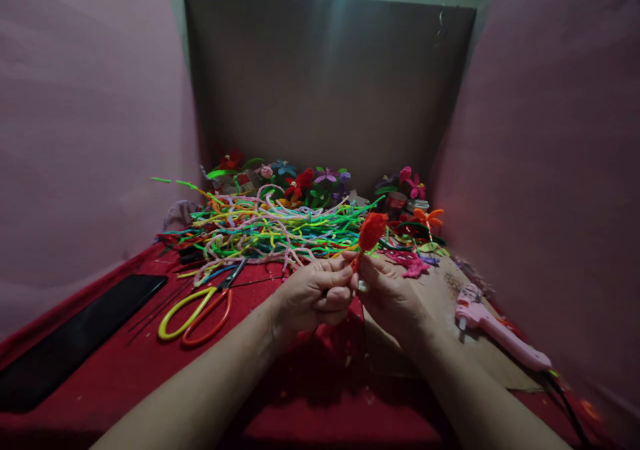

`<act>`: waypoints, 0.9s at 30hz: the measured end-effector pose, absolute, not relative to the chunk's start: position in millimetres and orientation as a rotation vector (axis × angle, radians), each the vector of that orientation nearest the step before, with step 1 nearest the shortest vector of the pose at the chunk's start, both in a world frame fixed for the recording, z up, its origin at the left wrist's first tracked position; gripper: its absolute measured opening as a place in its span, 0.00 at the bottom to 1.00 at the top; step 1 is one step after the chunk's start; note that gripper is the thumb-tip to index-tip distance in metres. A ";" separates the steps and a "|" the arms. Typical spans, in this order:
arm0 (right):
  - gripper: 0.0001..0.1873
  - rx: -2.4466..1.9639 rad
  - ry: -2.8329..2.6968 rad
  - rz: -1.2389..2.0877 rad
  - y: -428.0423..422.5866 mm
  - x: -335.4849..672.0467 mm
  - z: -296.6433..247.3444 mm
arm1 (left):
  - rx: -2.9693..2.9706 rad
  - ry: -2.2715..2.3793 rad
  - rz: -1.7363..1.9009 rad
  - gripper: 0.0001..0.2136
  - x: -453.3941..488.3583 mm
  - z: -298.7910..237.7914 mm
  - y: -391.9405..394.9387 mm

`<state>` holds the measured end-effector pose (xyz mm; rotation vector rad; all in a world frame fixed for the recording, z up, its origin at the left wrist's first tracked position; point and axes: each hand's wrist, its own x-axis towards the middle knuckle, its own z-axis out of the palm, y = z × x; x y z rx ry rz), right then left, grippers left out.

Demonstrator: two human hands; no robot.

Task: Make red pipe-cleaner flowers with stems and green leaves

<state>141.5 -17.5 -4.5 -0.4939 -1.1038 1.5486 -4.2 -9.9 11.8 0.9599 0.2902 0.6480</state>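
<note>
Between my two hands stands a red pipe-cleaner petal [373, 232], upright, its rounded fuzzy part pointing up and away from me. My left hand [325, 289] is closed, thumb and forefinger pinching the base of the petal. Close against it, my right hand [387, 290] also pinches the petal's lower end from the right. The fingertips of both hands nearly meet and cover most of the base. Just beyond the hands lies a heap of coloured pipe cleaners [280, 227].
Scissors [205, 313] with yellow and red handles lie left, beside a black flat slab [75, 337]. A pink glue gun [500, 330] rests on a cardboard sheet [440, 297] at right. Finished pipe-cleaner flowers [300, 183] stand at the back. Pink walls flank the red cloth.
</note>
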 end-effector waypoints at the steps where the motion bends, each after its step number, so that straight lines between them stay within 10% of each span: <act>1: 0.14 -0.494 -1.104 1.557 -17.8 142.1 -4.2 | 0.953 0.286 0.637 0.06 -4.8 11.5 -9.7; 27: 0.06 -0.691 -0.998 1.344 -17.4 135.5 -4.7 | 1.643 0.893 1.203 0.12 9.4 5.6 -9.5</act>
